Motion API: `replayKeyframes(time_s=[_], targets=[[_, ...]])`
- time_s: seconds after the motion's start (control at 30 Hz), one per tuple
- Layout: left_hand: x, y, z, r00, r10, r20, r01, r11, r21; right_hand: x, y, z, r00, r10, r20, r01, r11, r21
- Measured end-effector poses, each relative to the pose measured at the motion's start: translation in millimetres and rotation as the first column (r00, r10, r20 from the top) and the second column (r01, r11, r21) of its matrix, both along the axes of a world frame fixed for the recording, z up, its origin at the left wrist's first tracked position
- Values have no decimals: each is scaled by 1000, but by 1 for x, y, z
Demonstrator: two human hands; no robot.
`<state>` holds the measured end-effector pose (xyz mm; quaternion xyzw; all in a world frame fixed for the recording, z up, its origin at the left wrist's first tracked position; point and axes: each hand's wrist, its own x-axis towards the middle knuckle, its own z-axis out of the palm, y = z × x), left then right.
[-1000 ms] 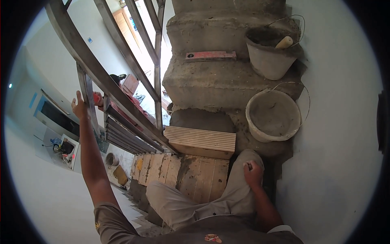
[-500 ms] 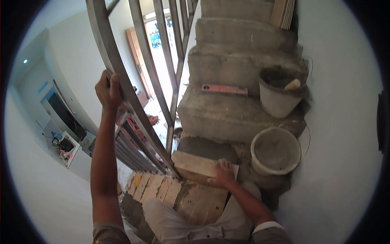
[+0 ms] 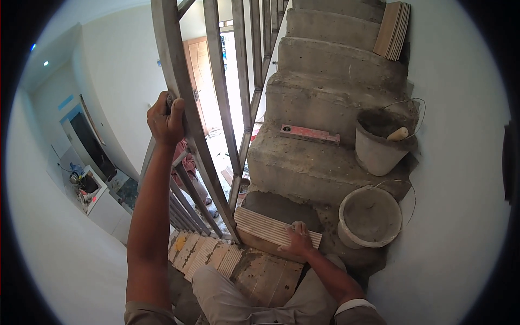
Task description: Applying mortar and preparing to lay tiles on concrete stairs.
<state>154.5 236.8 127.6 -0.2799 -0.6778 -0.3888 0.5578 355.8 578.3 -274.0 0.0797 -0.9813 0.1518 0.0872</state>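
Note:
My left hand (image 3: 166,120) is closed round the upright grey metal railing (image 3: 181,76) at the left of the stairs. Low in the middle, my right hand (image 3: 299,239) grips the right end of a long beige stair tile (image 3: 265,226), fingers over its ridged top and thumb toward its front edge. The tile lies along the front of a step, its left end close to the railing's foot. Behind it spreads a patch of wet grey mortar (image 3: 281,208). Whether the tile rests fully on the step is hard to see.
Right of the tile stands a bucket of grey mix (image 3: 371,216); a darker bucket (image 3: 379,143) with a tool handle sits one step up. A red level (image 3: 310,134) lies on that step. Stacked tiles (image 3: 392,30) lean higher up. Below the railing is a person in red (image 3: 187,165).
My view has shifted, so the stairs sit lower and further right in it. The tile's ridged top now shows clearly, where it looked smooth before. Both hands keep their holds.

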Motion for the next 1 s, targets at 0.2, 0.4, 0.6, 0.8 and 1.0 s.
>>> replayKeyframes(time_s=[0.2, 0.4, 0.6, 0.8, 1.0], targets=[[1, -1, 2, 999, 37, 38, -36, 999, -11, 33, 9, 26, 994, -60, -92, 43, 984, -174], [-1, -5, -2, 998, 51, 38, -51, 999, -8, 134, 17, 62, 952, -264, -159, 196, 917, -348], [-11, -4, -4, 988, -32, 148, 22, 998, 67, 215, 46, 116, 867, -444, -225, 378, 882, -281], [-8, -2, -5, 999, 34, 17, -34, 999, 5, 187, 123, 186, 801, -555, -224, 533, 832, -155], [-7, -3, -4, 1000, -5, 7, 5, 1000, -16, 147, 147, 213, 786, -582, -207, 558, 813, -168]])
